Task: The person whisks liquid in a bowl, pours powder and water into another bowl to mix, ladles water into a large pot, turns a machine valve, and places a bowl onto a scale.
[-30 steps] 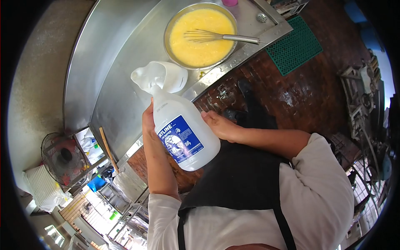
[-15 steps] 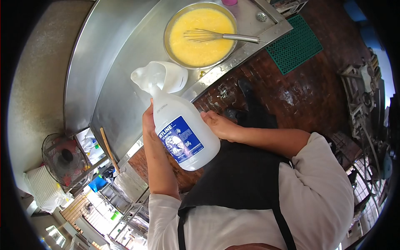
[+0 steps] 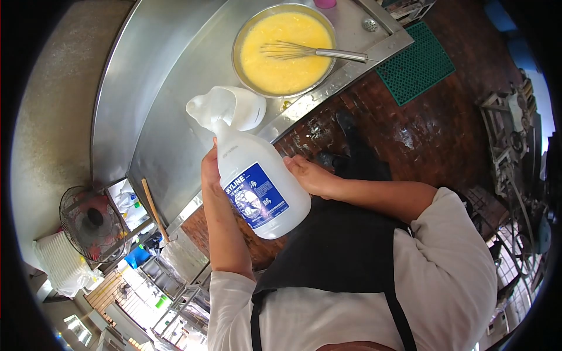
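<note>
Two grips: left hand (image 3: pixel 209 165) and right hand (image 3: pixel 307 175) curled round jug (image 3: pixel 266 181), some fingers hidden | jug tilted, neck at mouth of white pitcher (image 3: pixel 252 110), above tabletop (image 3: pixel 172 128) | risk: slipping grip or oversteep tilt could spill contents.

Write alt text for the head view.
A person's left hand and right hand hold a tilted, blue-labelled translucent jug, its neck at the opening of a white pitcher on a steel counter. Nearby, a whisk rests in a metal bowl of yellow liquid.
</note>
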`<state>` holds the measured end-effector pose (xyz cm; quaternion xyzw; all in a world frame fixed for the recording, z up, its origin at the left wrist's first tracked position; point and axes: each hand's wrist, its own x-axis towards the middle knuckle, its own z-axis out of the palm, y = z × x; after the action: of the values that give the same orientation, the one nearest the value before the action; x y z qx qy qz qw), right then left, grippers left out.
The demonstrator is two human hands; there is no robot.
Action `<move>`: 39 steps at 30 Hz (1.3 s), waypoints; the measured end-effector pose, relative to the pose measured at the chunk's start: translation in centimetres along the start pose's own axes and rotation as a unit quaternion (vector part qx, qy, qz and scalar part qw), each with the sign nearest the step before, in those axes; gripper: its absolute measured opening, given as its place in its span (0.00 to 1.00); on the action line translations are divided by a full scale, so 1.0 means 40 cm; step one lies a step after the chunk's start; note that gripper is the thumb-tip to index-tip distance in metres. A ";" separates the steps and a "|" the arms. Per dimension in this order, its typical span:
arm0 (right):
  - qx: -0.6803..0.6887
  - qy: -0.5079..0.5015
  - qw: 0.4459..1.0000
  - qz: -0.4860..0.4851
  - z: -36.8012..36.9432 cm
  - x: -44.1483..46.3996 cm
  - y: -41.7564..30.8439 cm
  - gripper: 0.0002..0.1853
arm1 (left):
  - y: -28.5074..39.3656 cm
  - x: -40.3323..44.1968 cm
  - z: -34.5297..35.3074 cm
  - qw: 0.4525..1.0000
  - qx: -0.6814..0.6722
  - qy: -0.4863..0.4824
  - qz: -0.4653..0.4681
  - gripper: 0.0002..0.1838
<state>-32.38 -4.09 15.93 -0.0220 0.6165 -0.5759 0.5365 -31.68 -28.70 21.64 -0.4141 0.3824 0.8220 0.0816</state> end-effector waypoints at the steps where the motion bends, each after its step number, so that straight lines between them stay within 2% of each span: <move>1: 0.002 0.000 1.000 -0.001 0.000 0.000 0.002 0.31 | -0.001 0.003 -0.004 1.000 0.008 0.001 0.003 0.22; 21: -0.007 -0.013 1.000 0.020 -0.015 -0.024 -0.052 0.34 | 0.002 -0.003 0.002 1.000 -0.012 -0.013 -0.007 0.23; 24: -0.013 -0.006 1.000 0.000 -0.013 -0.016 -0.036 0.34 | 0.001 -0.008 0.008 1.000 -0.004 -0.019 -0.010 0.23; 39: 0.019 -0.037 0.999 0.015 -0.011 0.010 -0.003 0.34 | 0.003 -0.024 0.035 0.999 -0.009 -0.026 -0.021 0.25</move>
<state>-32.93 -4.08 15.68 -0.0236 0.5855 -0.5780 0.5679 -31.97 -27.64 22.92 -0.4011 0.3640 0.8341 0.1046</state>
